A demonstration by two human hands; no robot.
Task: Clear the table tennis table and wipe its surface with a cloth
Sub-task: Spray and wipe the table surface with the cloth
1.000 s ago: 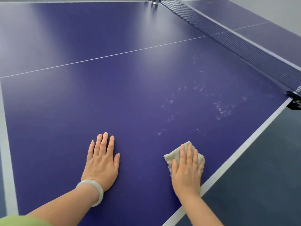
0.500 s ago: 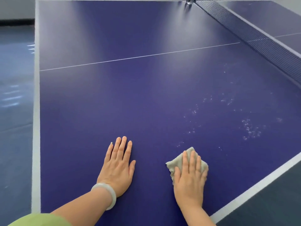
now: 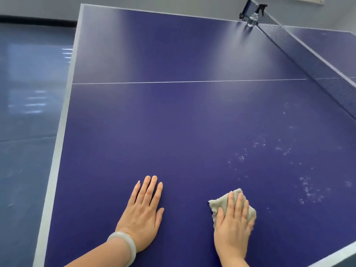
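- Table tennis table (image 3: 173, 122): nearly cleared; spray bottle (image 3: 253, 18) stands far by the net (image 3: 308, 60).
- Cloth (image 3: 219, 204), near right, pressed under flat right hand (image 3: 234, 226); left hand (image 3: 143, 211) flat beside.
- White specks (image 3: 308, 189) rightward look unwiped.

An indoor table tennis room; a blue table (image 3: 173, 122) with white lines (image 3: 173, 82), a net (image 3: 308, 58), glossy blue sports flooring (image 3: 28, 83).

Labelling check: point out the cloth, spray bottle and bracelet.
cloth (image 3: 218, 204), head view, exposed left corner.
spray bottle (image 3: 252, 19), head view, clear body.
bracelet (image 3: 126, 239), head view, top of the band.
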